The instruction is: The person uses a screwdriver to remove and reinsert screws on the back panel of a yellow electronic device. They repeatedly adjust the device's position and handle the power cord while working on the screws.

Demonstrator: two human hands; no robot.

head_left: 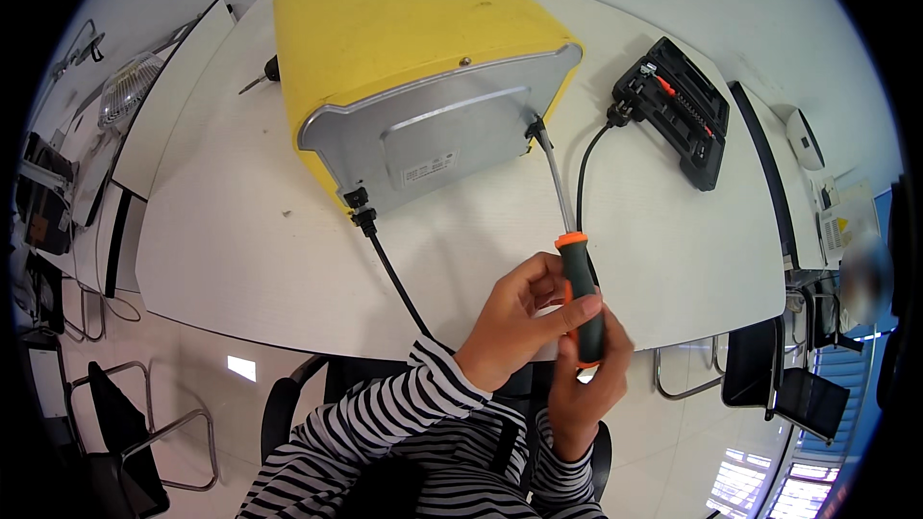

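My left hand (519, 322) is closed round the dark green and orange handle of a screwdriver (581, 279), its thumb lying across the front. At the butt end, the fingers of my right hand (594, 380) close on the same handle. The long shaft points away from me, and its tip meets the right corner of a grey metal panel (404, 159) on a yellow box-shaped appliance (413, 24). Whether the tip sits in a screw is too small to tell. A black power cord (394, 279) is plugged in at the panel's left corner.
An open black tool case (673, 115) with bits and a red-handled tool lies to the right. Beside it ends a second black cord (580, 168). Another tool tip (255, 85) shows left of the appliance. Chairs (125, 423) stand around the white table (231, 269).
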